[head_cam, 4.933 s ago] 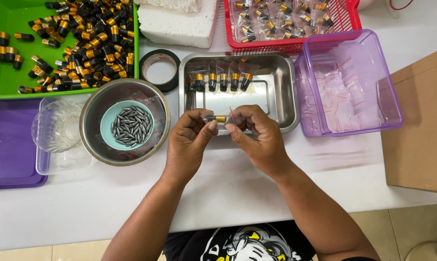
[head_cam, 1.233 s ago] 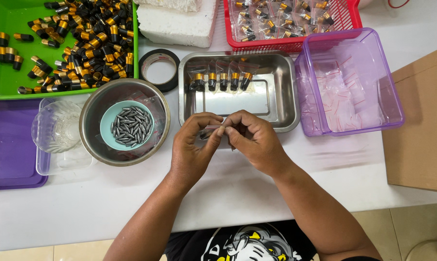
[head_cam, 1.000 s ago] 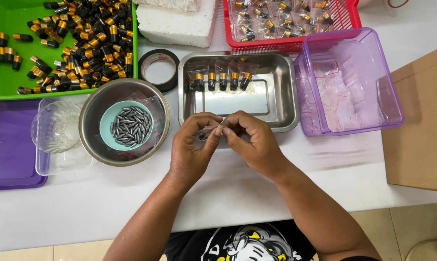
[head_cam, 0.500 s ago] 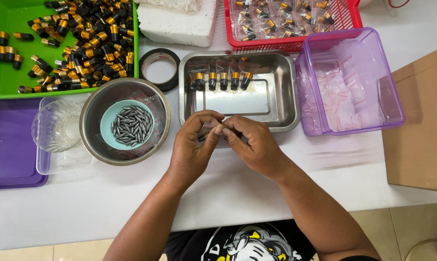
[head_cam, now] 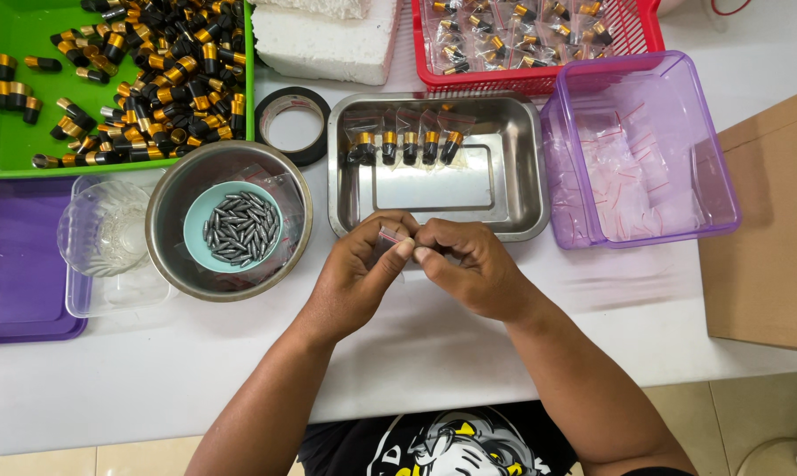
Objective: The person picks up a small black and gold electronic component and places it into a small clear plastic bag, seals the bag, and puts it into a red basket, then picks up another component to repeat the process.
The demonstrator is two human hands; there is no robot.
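Both hands, left [head_cam: 356,280] & right [head_cam: 469,269], pinch a small clear zip bag [head_cam: 389,236] by the steel tray [head_cam: 526,176], prob. sealing it; next needs firm press along strip.

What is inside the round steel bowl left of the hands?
Inside the round steel bowl sits a small teal dish full of grey pointed metal pieces, resting on clear plastic bags. The bowl's bottom under the dish is covered, so nothing more shows.
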